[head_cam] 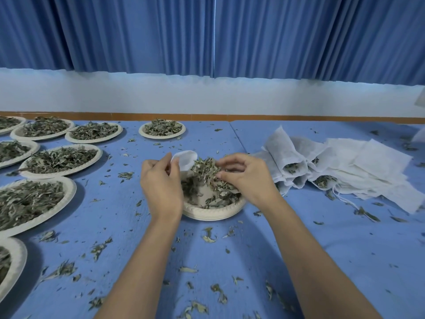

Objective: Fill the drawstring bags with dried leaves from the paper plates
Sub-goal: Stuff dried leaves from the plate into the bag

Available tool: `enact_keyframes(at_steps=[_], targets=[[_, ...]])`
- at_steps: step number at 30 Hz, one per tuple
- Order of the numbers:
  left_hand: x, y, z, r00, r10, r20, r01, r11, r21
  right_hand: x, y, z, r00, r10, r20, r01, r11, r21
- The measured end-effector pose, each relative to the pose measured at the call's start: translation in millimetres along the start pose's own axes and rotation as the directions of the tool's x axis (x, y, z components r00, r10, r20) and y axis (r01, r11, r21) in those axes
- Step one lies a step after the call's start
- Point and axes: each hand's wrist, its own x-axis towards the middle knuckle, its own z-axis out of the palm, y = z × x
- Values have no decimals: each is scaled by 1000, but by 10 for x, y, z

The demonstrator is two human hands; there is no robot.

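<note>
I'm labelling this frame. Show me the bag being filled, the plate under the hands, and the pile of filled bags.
bag being filled [185, 160]: head view, white cloth near its mouth.
plate [211, 214]: head view, front rim.
pile of filled bags [281, 147]: head view, cloth of the leftmost bag.

Left hand [161, 180] pinches a white drawstring bag [185, 161] open over the plate [211, 212]. Right hand [243, 176] grabs dried leaves [204, 169].

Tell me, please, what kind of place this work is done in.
Probably a plain indoor room set up for hand packing. A blue curtain hangs above a white wall, and the blue-covered table holds many paper plates of dried leaves and a pile of white bags.
</note>
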Motion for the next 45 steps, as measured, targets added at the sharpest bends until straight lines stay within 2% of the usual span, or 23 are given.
enact_keyframes(at_steps=[3, 9, 13, 18, 21, 23, 29, 33, 35, 39, 45], targets=[[-5, 30, 2, 1000, 14, -27, -14, 1000, -13, 13, -10, -73, 1000, -14, 6, 13, 994, 110], [-32, 61, 42, 999, 25, -25, -26, 998, -51, 29, -17, -118, 994, -67, 83, 61, 996, 65], [3, 38, 23, 996, -7, -85, 0, 997, -82, 48, 31, -200, 997, -71, 4, 71, 995, 69], [8, 24, 35, 989, -26, -146, 9, 993, -116, 54, 82, -180, 997, -31, 66, 23, 992, 124], [7, 2, 38, 990, -30, -137, 16, 995, -100, 66, 105, -183, 997, -2, 73, -13, 979, 206], [-9, 1, 46, 995, -8, -97, -1, 996, -90, 62, 119, -179, 997, 4, 83, -24, 972, 234], [-62, 101, 73, 997, 67, 46, -63, 994, -91, 59, 100, -92, 994, -24, 106, 10, 992, 129], [-44, 134, 51, 980, -46, 193, 99, 956, -276, 65, 92, -99, 999, -11, 41, 9, 999, 44], [-31, 135, 37, 957, -80, 281, 169, 935, -311, 59, 97, -90, 1000, -3, 3, 3, 1000, -12], [-11, 145, 19, 910, -32, 413, 194, 914, -356, 53, 118, -41, 998, -18, -62, 8, 988, -153], [-30, 144, 35, 848, 7, 530, 200, 922, -332, 46, 115, 4, 992, -103, -77, 69, 931, -358]])
